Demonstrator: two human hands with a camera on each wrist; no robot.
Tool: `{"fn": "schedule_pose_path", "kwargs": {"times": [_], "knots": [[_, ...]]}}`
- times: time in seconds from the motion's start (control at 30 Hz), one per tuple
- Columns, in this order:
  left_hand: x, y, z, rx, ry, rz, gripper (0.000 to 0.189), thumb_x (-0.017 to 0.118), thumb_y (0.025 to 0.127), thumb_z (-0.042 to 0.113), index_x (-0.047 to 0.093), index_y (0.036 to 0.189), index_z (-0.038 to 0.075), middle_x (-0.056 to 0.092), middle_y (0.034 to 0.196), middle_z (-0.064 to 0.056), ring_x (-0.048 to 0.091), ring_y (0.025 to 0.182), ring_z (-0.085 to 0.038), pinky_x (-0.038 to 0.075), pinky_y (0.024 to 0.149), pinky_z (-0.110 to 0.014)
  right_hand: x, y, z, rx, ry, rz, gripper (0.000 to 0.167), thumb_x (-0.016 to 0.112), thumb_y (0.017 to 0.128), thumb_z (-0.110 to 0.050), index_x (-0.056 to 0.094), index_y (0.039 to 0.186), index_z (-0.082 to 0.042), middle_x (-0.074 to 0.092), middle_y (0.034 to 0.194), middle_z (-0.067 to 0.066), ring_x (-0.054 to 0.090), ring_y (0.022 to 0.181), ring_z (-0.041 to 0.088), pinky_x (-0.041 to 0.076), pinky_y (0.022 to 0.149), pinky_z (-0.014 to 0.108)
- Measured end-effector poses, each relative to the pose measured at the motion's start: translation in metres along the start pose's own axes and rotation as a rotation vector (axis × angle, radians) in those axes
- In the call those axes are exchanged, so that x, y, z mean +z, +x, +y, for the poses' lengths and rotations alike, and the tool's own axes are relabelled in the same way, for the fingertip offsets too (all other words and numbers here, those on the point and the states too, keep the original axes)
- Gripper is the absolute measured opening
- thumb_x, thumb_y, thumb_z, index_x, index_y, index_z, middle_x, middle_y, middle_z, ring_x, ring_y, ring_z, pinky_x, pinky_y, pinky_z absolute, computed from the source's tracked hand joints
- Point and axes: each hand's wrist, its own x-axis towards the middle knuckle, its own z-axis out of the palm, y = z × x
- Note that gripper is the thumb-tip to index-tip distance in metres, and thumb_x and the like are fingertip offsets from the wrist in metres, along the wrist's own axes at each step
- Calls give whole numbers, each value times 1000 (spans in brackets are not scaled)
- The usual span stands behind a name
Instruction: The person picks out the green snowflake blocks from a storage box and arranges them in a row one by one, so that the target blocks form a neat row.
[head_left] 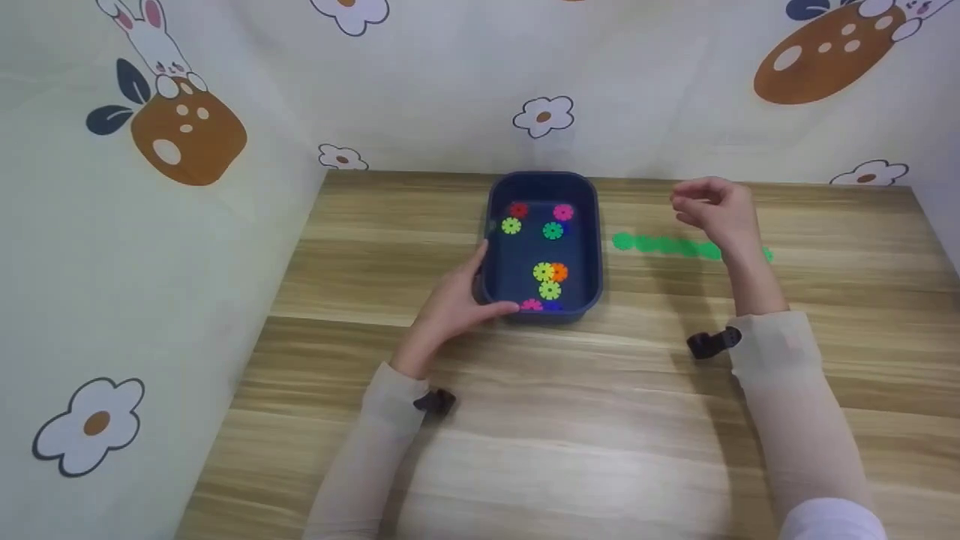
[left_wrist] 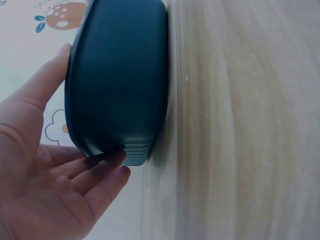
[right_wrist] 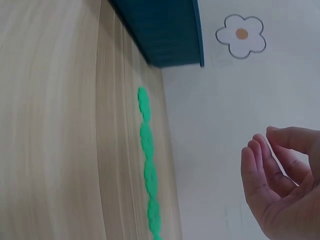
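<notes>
A dark blue rectangular plastic bin (head_left: 543,319) stands on the table with several coloured snowflake discs inside, among them a yellow disc (head_left: 543,272) and an orange disc (head_left: 559,272). My left hand (head_left: 454,300) grips the bin's near left corner, thumb over the near rim and fingers along its outer left side. To the right of the bin lies a row of linked green snowflake discs (head_left: 664,245). Over this row my right hand (head_left: 724,214) is raised, fingers loosely bent; nothing shows between them in the right wrist view.
The wood-grain table (head_left: 570,420) ends at a patterned cloth wall (head_left: 450,97) just behind the bin. Another cloth wall (head_left: 90,285) rises along the left side. A black wrist camera (head_left: 712,343) sits on the right sleeve.
</notes>
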Motion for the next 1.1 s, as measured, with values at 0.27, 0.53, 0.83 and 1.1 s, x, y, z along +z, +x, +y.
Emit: {"fn": "schedule_pose_path", "kwargs": {"times": [0.27,0.53,0.83,1.1], "knots": [[-1,0,1,-17,4,-10,112,82,77,52,16,161,21,28,165,-10,32,150,-31,30,123,-48,32,2,-4,-8,59,-44,15,70,91,-5,72,105,-3,72,85,-6,71,81,6,60,71,18],[-1,-1,2,-23,-17,-15,111,81,78,52,15,161,21,27,165,-9,31,151,-29,29,123,-48,60,4,-4,-33,71,-108,19,70,90,-5,70,109,-1,71,86,-9,71,82,5,60,72,18],[0,-1,0,-3,-10,-6,112,81,77,53,16,161,20,28,165,-10,32,150,-30,30,123,-47,100,-3,-11,-63,48,-132,30,70,91,-5,65,117,8,69,90,-9,71,82,7,61,74,19],[1,1,-2,6,-20,3,110,82,77,52,18,161,19,31,163,-11,34,149,-28,31,123,-45,137,-10,-12,-65,26,-165,35,71,92,-13,65,120,5,66,105,5,66,89,7,58,82,17]]}}
